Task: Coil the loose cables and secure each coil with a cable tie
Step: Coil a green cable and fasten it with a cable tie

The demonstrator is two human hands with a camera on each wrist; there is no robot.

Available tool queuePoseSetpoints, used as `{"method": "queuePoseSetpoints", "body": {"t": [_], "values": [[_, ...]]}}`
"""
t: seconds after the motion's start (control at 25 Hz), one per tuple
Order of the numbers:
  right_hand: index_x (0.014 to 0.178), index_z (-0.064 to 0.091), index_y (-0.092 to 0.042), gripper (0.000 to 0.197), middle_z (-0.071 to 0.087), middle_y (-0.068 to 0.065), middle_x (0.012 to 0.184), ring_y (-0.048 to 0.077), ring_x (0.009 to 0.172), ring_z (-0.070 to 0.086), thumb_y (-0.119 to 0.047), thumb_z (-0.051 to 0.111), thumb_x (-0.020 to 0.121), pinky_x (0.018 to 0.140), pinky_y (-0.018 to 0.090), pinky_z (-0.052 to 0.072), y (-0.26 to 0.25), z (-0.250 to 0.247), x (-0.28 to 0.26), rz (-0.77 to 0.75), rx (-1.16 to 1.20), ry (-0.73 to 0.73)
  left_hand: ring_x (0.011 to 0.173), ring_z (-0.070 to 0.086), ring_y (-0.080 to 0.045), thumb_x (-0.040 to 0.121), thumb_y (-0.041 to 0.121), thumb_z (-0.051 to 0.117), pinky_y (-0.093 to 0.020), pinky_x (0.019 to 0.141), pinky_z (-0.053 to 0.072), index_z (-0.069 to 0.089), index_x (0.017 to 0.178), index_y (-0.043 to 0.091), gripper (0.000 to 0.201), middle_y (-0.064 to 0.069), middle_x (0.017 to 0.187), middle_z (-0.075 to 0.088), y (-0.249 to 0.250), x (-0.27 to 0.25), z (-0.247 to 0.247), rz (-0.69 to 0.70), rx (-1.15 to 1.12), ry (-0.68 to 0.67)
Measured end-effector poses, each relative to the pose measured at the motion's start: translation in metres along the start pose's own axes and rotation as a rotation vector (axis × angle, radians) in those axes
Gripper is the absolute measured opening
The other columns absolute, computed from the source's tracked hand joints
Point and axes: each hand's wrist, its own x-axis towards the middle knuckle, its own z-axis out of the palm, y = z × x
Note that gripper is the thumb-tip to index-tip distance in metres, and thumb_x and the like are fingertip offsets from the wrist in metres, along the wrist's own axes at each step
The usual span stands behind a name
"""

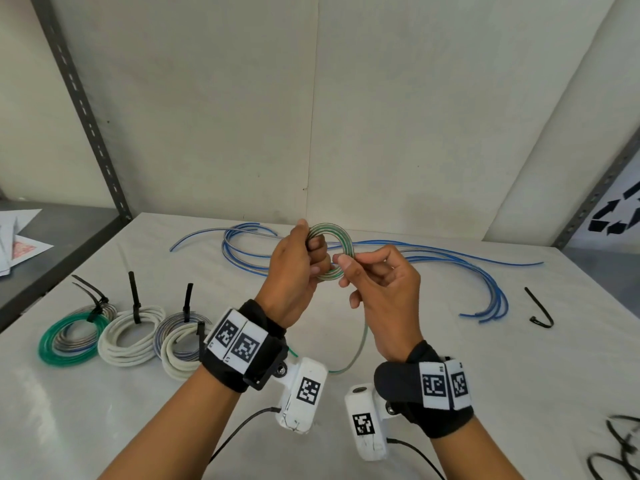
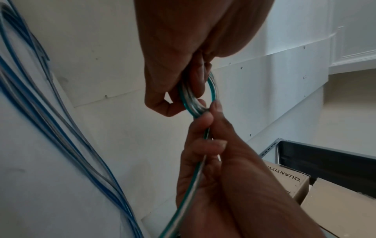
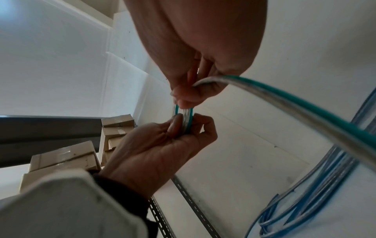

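Two hands are up over the white table (image 1: 450,358), close together. The left hand (image 1: 294,275) has its fingers curled through a small ring of green cable (image 1: 337,244) and grips it. The right hand (image 1: 377,289) pinches the same ring with thumb and first finger, on its near side. The other fingers of the right hand are bent. The loose end of the green cable hangs down from the right hand, between the two wrists, toward the table.

Behind the hands, a long blue cable (image 1: 433,258) lies loose on the table in big loops. At the left sit tied coils: one green coil (image 1: 57,344) and two white coils (image 1: 124,341), each with a black tie sticking up. One black tie (image 1: 540,308) lies alone at the right, well apart from the hands.
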Motion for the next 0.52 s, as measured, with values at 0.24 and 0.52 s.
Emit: {"method": "queuePoseSetpoints", "body": {"t": [0.24, 0.52], "values": [[0.079, 0.061, 0.001, 0.018, 0.071, 0.015, 0.073, 0.022, 0.056, 0.061, 0.0, 0.08, 0.081, 0.045, 0.028, 0.047, -0.005, -0.018, 0.008, -0.046, -0.085, -0.085, 0.052, 0.047, -0.021, 0.108, 0.035, 0.03, -0.036, 0.073, 0.044, 0.056, 0.071, 0.008, 0.053, -0.004, 0.053, 0.042, 0.005, 0.0, -0.009, -0.105, 0.221, -0.132], [0.078, 0.068, -0.012, 0.013, 0.072, 0.008, 0.073, 0.017, 0.055, 0.062, -0.009, 0.08, 0.083, 0.047, 0.028, 0.047, -0.012, -0.042, 0.012, -0.022, -0.414, -0.374, 0.049, 0.042, -0.012, 0.106, 0.03, 0.042, -0.032, 0.068, 0.042, 0.046, 0.061, 0.016, 0.047, 0.005, 0.055, 0.04, 0.001, -0.009, -0.012, -0.048, 0.86, -0.28]]}}
